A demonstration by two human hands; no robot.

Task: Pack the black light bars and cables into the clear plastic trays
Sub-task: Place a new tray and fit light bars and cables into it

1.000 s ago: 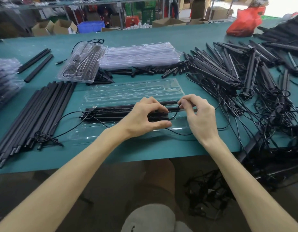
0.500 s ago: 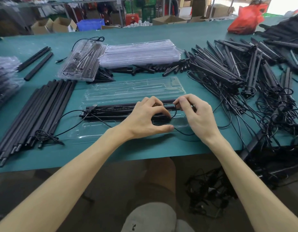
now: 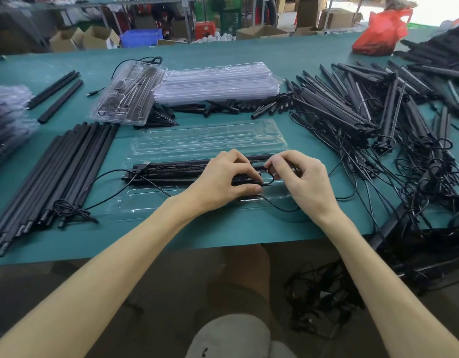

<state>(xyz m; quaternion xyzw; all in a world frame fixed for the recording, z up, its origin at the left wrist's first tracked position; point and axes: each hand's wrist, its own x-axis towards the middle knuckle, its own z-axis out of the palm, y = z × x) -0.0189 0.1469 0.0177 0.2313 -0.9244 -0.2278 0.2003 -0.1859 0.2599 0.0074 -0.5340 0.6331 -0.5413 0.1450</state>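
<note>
Left hand (image 3: 223, 180) pressed closed on black light bars (image 3: 171, 171) in clear tray (image 3: 145, 200); right hand (image 3: 303, 179) pinching thin cable (image 3: 271, 180) on teal counter (image 3: 223, 228).

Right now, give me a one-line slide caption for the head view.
Left hand steadies black light bars on an open clear plastic tray while right hand loops thin black cable.

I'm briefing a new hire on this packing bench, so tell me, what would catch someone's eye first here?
First, the two bare hands at the centre: the left hand presses on black light bars lying in an open clear tray, while the right hand pinches a thin black cable. Next, the big tangle of bars and cables sprawls across the right side of the green table. A stack of empty clear trays sits behind.
</note>
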